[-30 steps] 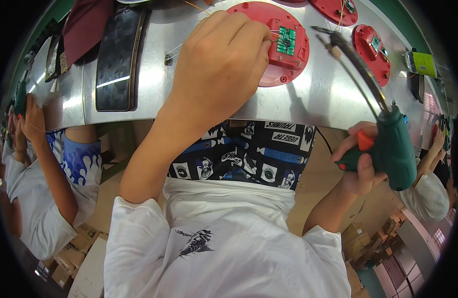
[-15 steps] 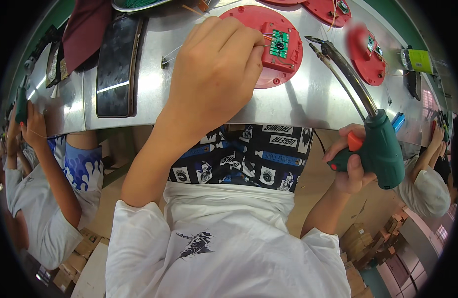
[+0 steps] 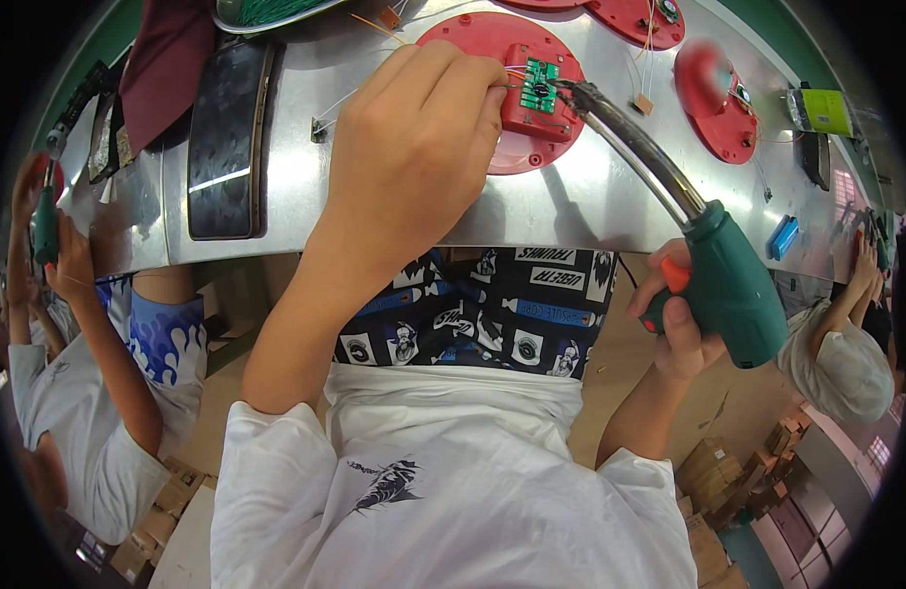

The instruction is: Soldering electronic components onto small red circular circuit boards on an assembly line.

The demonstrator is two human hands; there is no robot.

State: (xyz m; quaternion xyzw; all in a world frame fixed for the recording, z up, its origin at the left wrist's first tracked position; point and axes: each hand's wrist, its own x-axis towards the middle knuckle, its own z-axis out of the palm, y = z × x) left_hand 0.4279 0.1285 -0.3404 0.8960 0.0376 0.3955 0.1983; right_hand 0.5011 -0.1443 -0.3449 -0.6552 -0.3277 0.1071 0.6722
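Pinching thin wire at the green circuit board (image 3: 539,83), left hand (image 3: 414,147) curls closed; right hand (image 3: 681,329) grips soldering gun (image 3: 723,280).

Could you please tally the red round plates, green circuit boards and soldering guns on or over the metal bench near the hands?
Red round plates: 3
Green circuit boards: 1
Soldering guns: 1
Total: 5

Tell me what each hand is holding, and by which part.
Right hand holds the green soldering gun by its handle. Left hand pinches a thin wire at the small green circuit board; the exact hold is hidden by its fingers.
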